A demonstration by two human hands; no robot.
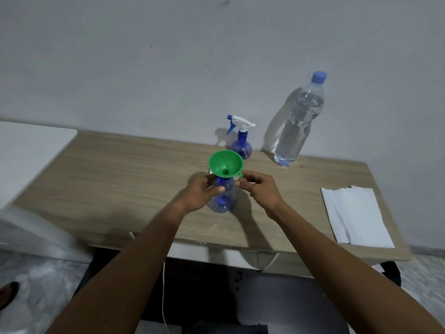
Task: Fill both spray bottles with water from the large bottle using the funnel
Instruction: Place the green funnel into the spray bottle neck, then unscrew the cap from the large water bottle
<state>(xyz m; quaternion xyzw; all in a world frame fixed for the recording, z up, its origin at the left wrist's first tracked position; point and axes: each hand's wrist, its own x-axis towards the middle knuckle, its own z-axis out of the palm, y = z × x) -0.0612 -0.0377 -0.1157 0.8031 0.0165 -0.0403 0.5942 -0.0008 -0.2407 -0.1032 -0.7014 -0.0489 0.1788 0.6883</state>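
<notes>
A green funnel (225,166) sits in the neck of a blue spray bottle (222,200) that has no spray head, near the middle of the wooden table (120,179). My left hand (201,192) grips this bottle's body from the left. My right hand (258,189) pinches the funnel's small tab at its right rim. Behind them stands a second blue spray bottle (240,141) with its white and blue trigger head on. The large clear water bottle (298,126), blue cap on and mostly full, stands at the back right against the wall.
White paper sheets (354,216) lie on the table's right end, reaching its front edge. A white surface (29,150) adjoins the table on the left. The grey wall runs directly behind the bottles.
</notes>
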